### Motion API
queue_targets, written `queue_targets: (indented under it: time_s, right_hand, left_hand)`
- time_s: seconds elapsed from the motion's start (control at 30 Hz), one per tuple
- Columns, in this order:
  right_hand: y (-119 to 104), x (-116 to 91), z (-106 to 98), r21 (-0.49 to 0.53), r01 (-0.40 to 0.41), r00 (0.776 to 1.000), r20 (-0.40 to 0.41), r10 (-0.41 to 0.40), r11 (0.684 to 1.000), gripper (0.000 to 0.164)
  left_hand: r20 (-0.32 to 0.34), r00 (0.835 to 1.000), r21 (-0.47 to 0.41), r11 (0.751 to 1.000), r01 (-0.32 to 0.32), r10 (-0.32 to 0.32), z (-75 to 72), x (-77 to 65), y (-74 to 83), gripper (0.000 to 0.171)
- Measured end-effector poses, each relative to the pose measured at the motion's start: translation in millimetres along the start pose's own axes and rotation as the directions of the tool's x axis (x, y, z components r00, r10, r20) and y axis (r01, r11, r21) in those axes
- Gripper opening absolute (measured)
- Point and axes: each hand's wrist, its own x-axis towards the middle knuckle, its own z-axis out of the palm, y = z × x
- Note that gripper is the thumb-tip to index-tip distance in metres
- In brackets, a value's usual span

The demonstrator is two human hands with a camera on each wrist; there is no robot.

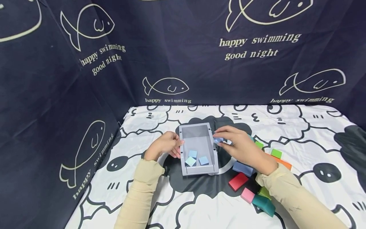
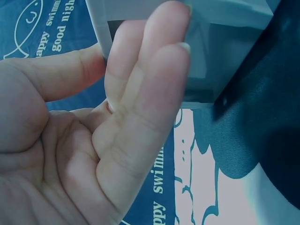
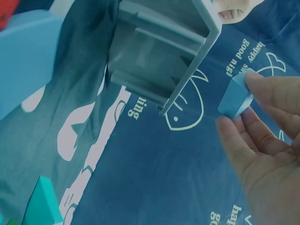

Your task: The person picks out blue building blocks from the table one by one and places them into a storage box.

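A grey open-topped plastic box (image 1: 198, 146) is held at its left wall by my left hand (image 1: 166, 146), thumb on the rim. In the left wrist view, the fingers (image 2: 159, 89) lie against the box's outside. Several small light-blue blocks (image 1: 203, 160) lie inside, at its near end. Just off the right wall, my right hand (image 1: 243, 146) pinches a blue block (image 3: 236, 95) between thumb and fingertips. That block is apart from the box in the right wrist view.
Right of the box lie a blue block (image 1: 242, 168), a red block (image 1: 238, 181), a pink block (image 1: 247, 195) and a teal block (image 1: 263, 205). Orange and green blocks (image 1: 276, 154) sit beyond my right forearm. A dark fish-print curtain (image 1: 177, 57) stands behind and at the left.
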Motion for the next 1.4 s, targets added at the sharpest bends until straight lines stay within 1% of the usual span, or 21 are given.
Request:
queue_targets:
  time_s: [0.13,0.33,0.43,0.5,0.63,0.67,0.7,0.83,0.87,0.9,0.97,1.07,1.27,1.4]
  right_hand:
    - [-4,6,8,0.000,-0.017,0.999,0.044,0.017,1.000,0.029]
    - [-8,10,24,0.053,-0.024,0.993,0.116,0.017,0.998,0.028]
    - [-9,13,33,0.060,-0.020,0.989,0.147,0.011,0.998,0.026]
    - [-9,15,38,0.049,-0.013,0.987,0.162,0.005,0.999,0.025]
    - [-8,18,47,0.016,-0.006,0.986,0.165,0.004,1.000,0.023]
    - [-8,19,49,0.007,-0.007,0.986,0.165,0.006,1.000,0.023]
    - [-8,19,51,-0.002,-0.008,0.987,0.163,0.008,1.000,0.023]
    - [-8,22,53,-0.034,-0.004,0.987,0.159,0.009,0.999,0.021]
    - [-9,23,54,-0.038,-0.003,0.988,0.156,0.009,0.999,0.020]
    - [-9,24,54,-0.046,-0.003,0.988,0.155,0.010,0.999,0.020]
    - [-10,29,54,-0.062,0.000,0.988,0.157,0.010,0.998,0.020]
    - [-12,35,57,-0.088,0.000,0.984,0.178,0.016,0.996,0.021]
    - [-11,46,67,-0.142,-0.010,0.969,0.243,0.045,0.990,0.020]
    - [-12,54,73,-0.179,-0.023,0.954,0.289,0.075,0.984,0.021]
  left_hand:
    - [-0.003,1.000,0.014,1.000,0.007,-0.007,0.3,-0.8,-1.4,0.022]
    - [-0.002,1.000,0.015,1.000,0.015,-0.015,1.3,-1.6,-4.8,0.023]
    - [-0.002,1.000,0.015,1.000,0.009,-0.009,1.4,-1.6,-5.0,0.023]
    - [-0.002,1.000,0.017,1.000,0.004,-0.004,1.6,-1.7,-4.3,0.022]
    - [0.006,1.000,0.011,1.000,0.001,-0.001,2.0,-2.1,-2.9,0.021]
    - [0.008,1.000,0.012,1.000,0.005,-0.006,2.2,-5.1,0.4,0.021]
    - [0.009,1.000,0.009,1.000,0.008,-0.008,2.6,-5.1,0.2,0.021]
    - [0.017,1.000,0.000,1.000,0.010,-0.010,3.5,-6.4,-0.3,0.021]
    - [0.014,1.000,0.002,1.000,0.008,-0.008,3.6,-6.6,-0.1,0.021]
    - [0.010,1.000,0.000,1.000,0.000,0.000,3.2,-4.0,-3.2,0.021]
    - [0.002,1.000,0.004,1.000,-0.010,0.010,2.2,-4.6,-1.8,0.021]
    - [-0.012,1.000,0.014,1.000,-0.017,0.017,0.8,-5.1,-0.1,0.020]
    - [-0.004,1.000,0.015,1.000,-0.013,0.013,0.9,-3.1,0.5,0.019]
    - [-0.010,1.000,0.015,1.000,-0.015,0.015,1.4,-1.9,1.8,0.019]
